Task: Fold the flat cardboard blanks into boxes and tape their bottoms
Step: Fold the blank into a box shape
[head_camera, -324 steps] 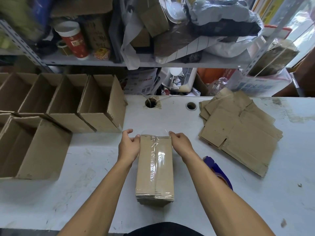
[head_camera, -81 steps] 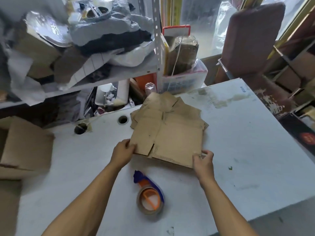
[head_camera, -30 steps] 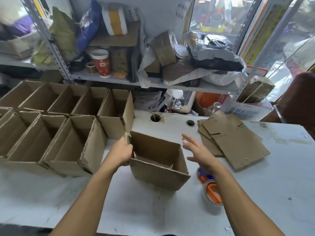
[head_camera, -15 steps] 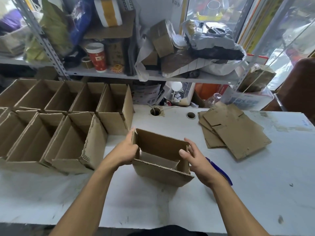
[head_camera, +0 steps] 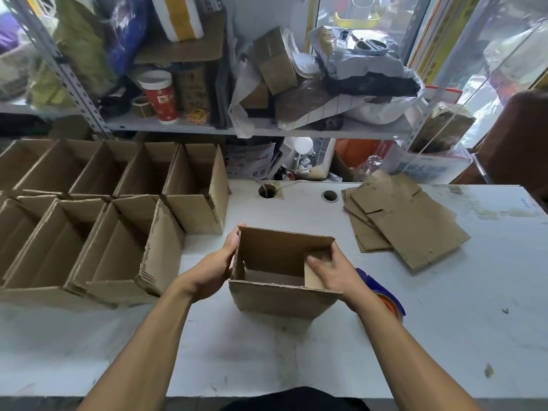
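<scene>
Cardboard box, opened square, stands mid-bench, likely bottom-up for closing. Left hand grips its left wall to steady it; right hand curls over the right edge, fingers pressing a flap inward. Flat blanks wait far right; tape dispenser sits just right, handy.

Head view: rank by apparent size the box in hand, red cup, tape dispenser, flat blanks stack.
1. Blanks stack and box: look alike, and the box is nearer, so no ranking.
2. Red cup and tape dispenser: unsure, dispenser mostly hidden behind the right hand.
</scene>
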